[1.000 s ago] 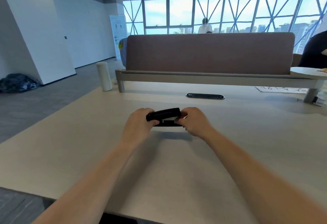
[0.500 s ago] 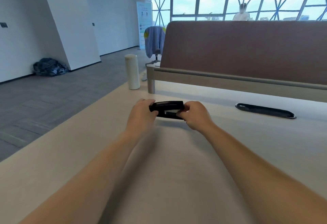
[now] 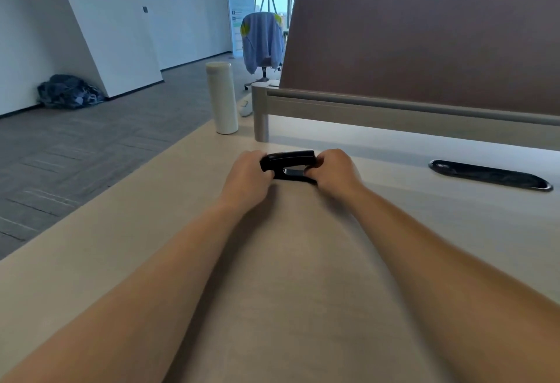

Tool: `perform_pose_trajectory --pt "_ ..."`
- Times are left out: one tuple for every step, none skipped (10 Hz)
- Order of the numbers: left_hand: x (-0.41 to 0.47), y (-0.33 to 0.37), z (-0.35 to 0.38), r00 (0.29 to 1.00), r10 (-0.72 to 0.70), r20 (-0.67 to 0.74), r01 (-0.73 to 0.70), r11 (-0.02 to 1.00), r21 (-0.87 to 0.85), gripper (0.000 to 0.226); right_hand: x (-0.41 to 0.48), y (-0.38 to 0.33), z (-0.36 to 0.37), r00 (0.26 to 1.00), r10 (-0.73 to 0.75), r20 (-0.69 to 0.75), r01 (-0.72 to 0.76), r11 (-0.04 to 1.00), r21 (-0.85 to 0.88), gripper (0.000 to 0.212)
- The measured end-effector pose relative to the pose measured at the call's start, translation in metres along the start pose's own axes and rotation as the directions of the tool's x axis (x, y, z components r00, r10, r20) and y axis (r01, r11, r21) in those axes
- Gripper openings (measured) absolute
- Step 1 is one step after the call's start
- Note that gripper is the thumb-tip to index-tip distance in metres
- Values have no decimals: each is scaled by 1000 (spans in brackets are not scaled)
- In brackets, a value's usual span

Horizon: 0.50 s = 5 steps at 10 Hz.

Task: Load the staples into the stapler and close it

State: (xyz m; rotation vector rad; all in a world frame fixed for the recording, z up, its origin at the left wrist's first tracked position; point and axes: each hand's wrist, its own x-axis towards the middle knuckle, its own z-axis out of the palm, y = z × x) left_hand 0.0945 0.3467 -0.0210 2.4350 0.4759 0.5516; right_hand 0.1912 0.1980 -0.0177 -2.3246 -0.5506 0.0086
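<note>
A black stapler (image 3: 289, 159) lies lengthwise between my two hands on the pale wooden desk (image 3: 303, 261). My left hand (image 3: 247, 178) grips its left end, fingers curled around it. My right hand (image 3: 335, 172) holds the right end, with fingertips between the top arm and the base. The top arm sits slightly raised above the base, leaving a narrow gap. No staples are visible; both ends of the stapler are hidden by my fingers.
A tall white flask (image 3: 222, 98) stands at the desk's far left edge. A brown divider panel (image 3: 424, 43) on a grey rail closes off the back. A black cable slot (image 3: 489, 174) lies to the right. The desk edge drops to grey floor on the left.
The view has swung left and closer to the desk. Both hands stay clamped on the stapler, which keeps its place between them.
</note>
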Motion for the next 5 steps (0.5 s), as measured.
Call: perform_pose_trajectory --pt "-5 5 -2 1000 -1 14 1 1000 -12 20 -2 -2 -2 1000 13 1 -13 1000 -2 17" --pt "-16 17 -9 999 -14 39 15 1000 -11 42 -10 -6 -6 999 35 4 -35 999 11 21" --pt "-28 26 -15 1000 -7 14 7 1000 -7 39 -21 -7 -10 1000 24 -19 -24 999 32 32" --pt "-46 37 -28 1000 -15 5 15 1000 -15 38 -38 -11 -20 998 50 -48 -48 998 50 38" --pt "-66 45 -38 1000 20 -18 -20 1000 -17 38 -59 -20 -30 995 49 -87 -42 996 72 31"
